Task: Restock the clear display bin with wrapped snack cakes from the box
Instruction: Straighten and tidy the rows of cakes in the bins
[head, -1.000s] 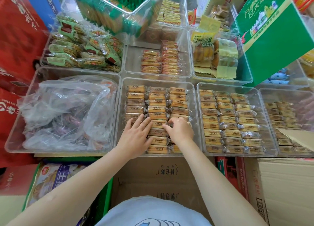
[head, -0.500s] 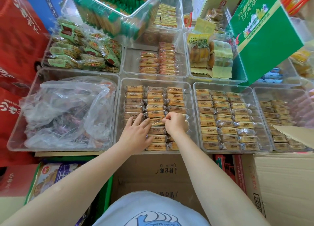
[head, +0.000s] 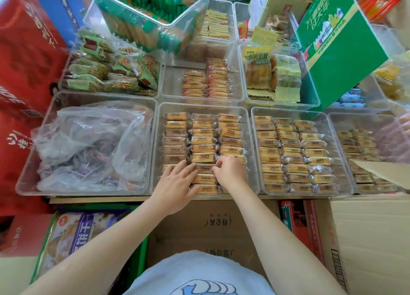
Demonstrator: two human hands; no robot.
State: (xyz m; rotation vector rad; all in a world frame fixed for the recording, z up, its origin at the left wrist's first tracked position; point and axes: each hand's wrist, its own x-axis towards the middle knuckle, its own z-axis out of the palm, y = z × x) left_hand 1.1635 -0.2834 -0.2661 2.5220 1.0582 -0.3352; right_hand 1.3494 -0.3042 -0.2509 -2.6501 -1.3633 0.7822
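Note:
A clear display bin [head: 156, 139] in the front middle holds three rows of wrapped snack cakes [head: 203, 139]. My left hand [head: 175, 184] lies flat on the near left row, fingers spread over the cakes. My right hand [head: 230, 171] rests on the near right row with fingertips curled and pinching the end of a middle-row cake [head: 204, 168]. A brown cardboard box [head: 210, 226] with closed flaps sits right below the bin, in front of me.
Left of the bin a clear bin holds a crumpled plastic bag [head: 88, 144]. On the right are two more bins of similar cakes [head: 292, 153]. Behind stand bins of other snacks and a tilted green carton [head: 341, 48]. Red boxes [head: 24, 62] line the left.
Both hands slid a little farther up the rows. My right hand closed from flat to pinching at a middle-row cake; my left hand stays spread.

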